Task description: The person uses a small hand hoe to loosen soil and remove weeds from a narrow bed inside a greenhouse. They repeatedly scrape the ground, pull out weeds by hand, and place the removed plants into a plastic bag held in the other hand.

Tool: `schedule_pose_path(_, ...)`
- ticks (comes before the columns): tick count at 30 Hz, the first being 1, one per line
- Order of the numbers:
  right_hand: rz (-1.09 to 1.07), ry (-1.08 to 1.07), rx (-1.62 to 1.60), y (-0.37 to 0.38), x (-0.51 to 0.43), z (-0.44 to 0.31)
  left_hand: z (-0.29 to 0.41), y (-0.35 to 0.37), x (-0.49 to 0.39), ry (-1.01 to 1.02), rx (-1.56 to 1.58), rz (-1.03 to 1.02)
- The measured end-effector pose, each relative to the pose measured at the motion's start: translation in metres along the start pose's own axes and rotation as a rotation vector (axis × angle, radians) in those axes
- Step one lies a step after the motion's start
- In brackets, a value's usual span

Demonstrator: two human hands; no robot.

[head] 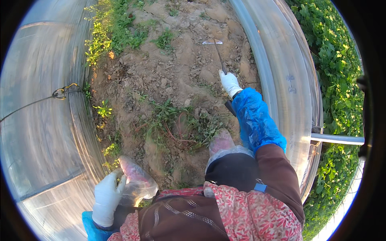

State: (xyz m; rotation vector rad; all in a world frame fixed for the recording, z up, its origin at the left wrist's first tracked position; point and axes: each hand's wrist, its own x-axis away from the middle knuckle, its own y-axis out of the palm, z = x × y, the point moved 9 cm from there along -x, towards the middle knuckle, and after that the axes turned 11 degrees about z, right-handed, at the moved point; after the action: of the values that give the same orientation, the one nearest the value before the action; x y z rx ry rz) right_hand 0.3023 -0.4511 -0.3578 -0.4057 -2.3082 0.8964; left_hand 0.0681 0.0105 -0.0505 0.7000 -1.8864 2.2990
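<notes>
My right hand, in a white glove and a blue plastic sleeve cover, grips a short-handled hoe. The hoe's thin dark shaft points away from me. Its shiny, half-moon blade is at or just above the bare soil; contact is unclear. My left hand, gloved in white, is beside my left shoe, thumb apart from the fingers and nothing visible in it. A heap of weeds with reddish stems lies on the ground in front of my feet.
Plastic greenhouse film rises at the left, crossed by a knotted rope. More film bounds the right side, with leafy plants and a metal pipe beyond. Weeds grow along the left edge. Plastic covers my shoes.
</notes>
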Motion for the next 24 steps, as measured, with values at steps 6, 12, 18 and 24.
schedule_pose_path(6,-0.127,-0.133,0.261,0.011,0.085,0.077,-0.002,0.0,0.004,0.022,-0.034,-0.011)
schedule_pose_path(12,-0.241,-0.131,0.076,0.034,0.095,0.023,0.007,0.004,0.012,0.126,-0.021,0.044)
schedule_pose_path(18,-0.324,-0.208,0.38,0.034,0.118,0.062,0.002,0.001,0.022,0.199,0.028,0.145)
schedule_pose_path(24,-0.316,-0.293,0.386,0.02,0.118,0.055,-0.008,0.007,0.028,0.15,-0.013,0.092)
